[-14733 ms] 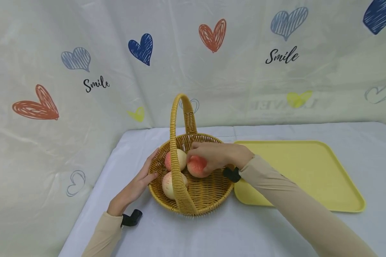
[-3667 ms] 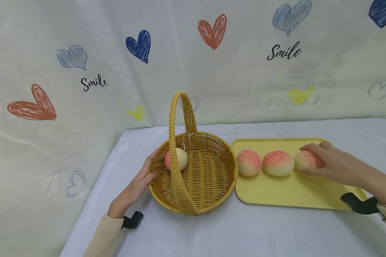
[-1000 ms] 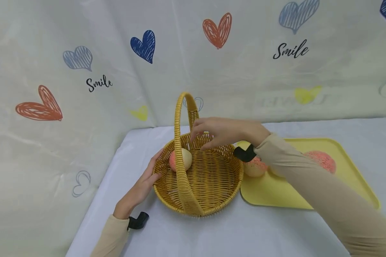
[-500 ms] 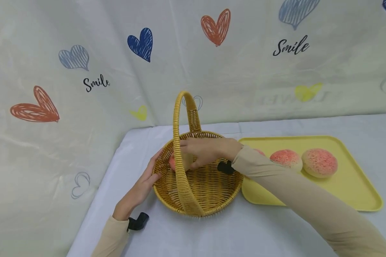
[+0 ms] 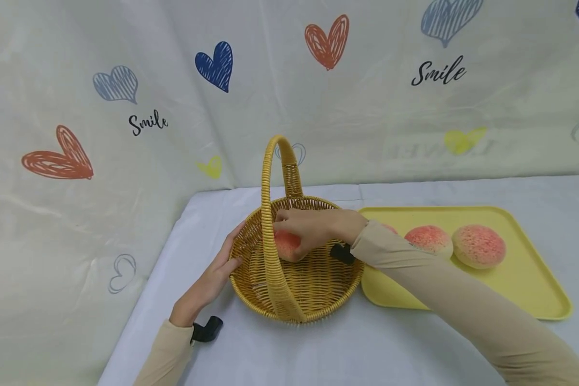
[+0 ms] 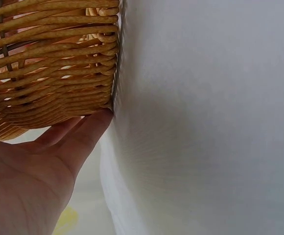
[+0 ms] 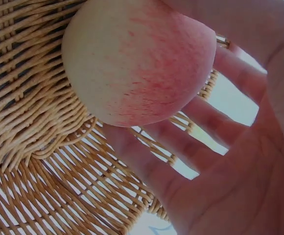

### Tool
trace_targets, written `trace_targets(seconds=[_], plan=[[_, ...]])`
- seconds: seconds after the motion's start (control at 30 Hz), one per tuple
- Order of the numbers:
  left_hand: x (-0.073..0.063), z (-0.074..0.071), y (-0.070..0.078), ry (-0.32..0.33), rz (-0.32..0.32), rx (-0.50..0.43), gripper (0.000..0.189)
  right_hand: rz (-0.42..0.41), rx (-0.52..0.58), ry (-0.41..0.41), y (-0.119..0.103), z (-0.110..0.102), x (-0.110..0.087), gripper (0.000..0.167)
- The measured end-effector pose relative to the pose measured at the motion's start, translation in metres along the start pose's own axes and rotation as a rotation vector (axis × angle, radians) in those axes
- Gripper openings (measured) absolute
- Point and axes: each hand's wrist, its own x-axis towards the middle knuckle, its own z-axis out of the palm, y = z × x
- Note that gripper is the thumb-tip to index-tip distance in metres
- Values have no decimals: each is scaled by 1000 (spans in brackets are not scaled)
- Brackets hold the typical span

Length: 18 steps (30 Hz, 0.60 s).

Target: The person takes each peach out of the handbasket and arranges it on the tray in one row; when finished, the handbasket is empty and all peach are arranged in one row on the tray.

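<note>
A pale peach with a red blush (image 5: 288, 247) is in the wicker basket (image 5: 309, 287), partly behind its tall handle. My right hand (image 5: 313, 228) reaches in from the right and grips it. Up close in the right wrist view, the thumb and fingers curl round the peach (image 7: 139, 63) beside the woven wall. My left hand (image 5: 209, 281) holds the basket's left side, its thumb over the rim and its fingers along the outside. In the left wrist view, the fingers (image 6: 81, 139) press against the basket's outer weave (image 6: 59, 83).
A yellow tray (image 5: 511, 300) lies right of the basket. On it are two peaches in plain sight, one (image 5: 429, 239) beside the other (image 5: 479, 246), and a third (image 5: 390, 228) mostly hidden by the right sleeve. A patterned curtain (image 5: 366, 107) hangs behind the table.
Earlier, three peaches were in the basket; several seconds later three lay on the tray. Over the last second my right hand has lowered into the basket and taken hold of the peach there.
</note>
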Motion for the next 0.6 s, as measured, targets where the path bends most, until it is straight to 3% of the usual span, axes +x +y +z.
trace_targets(seconds=[0.47, 0.6], plan=[[1, 1, 0, -2, 7, 15, 76, -33, -44, -44, -5, 1, -5, 57], [0, 1, -1, 2, 18, 11, 76, -2, -45, -78, -9, -4, -10, 49]])
